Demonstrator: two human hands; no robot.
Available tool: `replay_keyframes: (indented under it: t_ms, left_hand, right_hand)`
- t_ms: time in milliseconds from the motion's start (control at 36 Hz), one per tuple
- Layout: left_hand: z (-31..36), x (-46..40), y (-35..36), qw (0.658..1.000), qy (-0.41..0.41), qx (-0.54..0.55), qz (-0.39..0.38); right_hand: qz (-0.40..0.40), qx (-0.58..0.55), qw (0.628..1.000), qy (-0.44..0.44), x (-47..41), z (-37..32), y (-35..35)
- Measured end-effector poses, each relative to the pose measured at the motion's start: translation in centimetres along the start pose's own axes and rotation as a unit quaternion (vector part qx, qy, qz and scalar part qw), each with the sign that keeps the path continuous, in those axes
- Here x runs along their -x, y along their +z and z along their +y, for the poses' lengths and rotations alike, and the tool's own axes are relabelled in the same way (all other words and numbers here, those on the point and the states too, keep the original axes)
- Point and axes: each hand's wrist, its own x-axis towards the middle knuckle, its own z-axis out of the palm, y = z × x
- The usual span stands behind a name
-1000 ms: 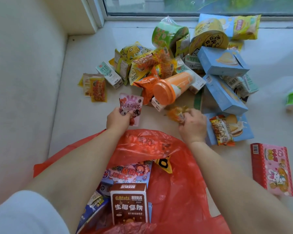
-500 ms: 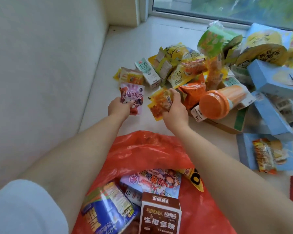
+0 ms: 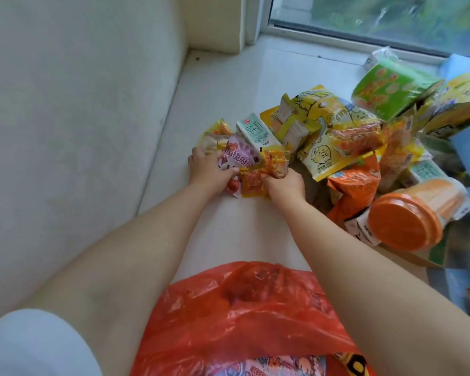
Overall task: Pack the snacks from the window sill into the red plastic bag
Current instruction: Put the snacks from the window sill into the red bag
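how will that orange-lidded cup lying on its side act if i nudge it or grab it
The orange-lidded cup looks round and lies on its side, so a nudge would probably roll it, though the orange crisp bag and the small carton touching it may check that. Its walls look rigid, so it should keep its shape when gripped. Its smooth surface could be a little slippery.

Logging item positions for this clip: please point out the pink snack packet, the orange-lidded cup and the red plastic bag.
pink snack packet (image 3: pixel 238 156): head view, on its printed front.
orange-lidded cup (image 3: pixel 403 222): head view, on the round lid.
red plastic bag (image 3: pixel 255 310): head view, on the crumpled upper side.
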Motion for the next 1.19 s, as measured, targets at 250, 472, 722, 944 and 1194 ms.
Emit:
replay_keyframes:
  t_ms: [250, 472, 722, 944, 1194]
  left_hand:
    - [0.6, 2.6, 0.9, 0.997, -0.054, 0.054, 0.002]
    - [-0.8, 8.2, 0.3, 0.979, -0.107, 0.165, -0.047]
    - [1.0, 17.7, -5.0, 0.978, 0.024, 0.208, 0.004]
    - [2.9, 27.6, -7.3, 0.964, 0.155, 0.213, 0.03]
    - [0.0, 34.6, -3.7, 0.976, 0.212, 0.027, 0.044]
  right_hand:
    - [-0.02, -0.044, 0.998, 0.03, 1.9, 1.0, -0.3]
    - [-0.054, 0.013, 0.998, -0.002, 7.2, 2.6, -2.6]
    - [-0.036, -0.008, 0.995, -0.092, 14.8, 1.5, -8.2]
    - [-0.076, -0.03, 0.984, -0.16, 22.8, 3.3, -12.2]
    - [-0.054, 0.063, 0.98, -0.181, 27.8, 9.4, -12.8]
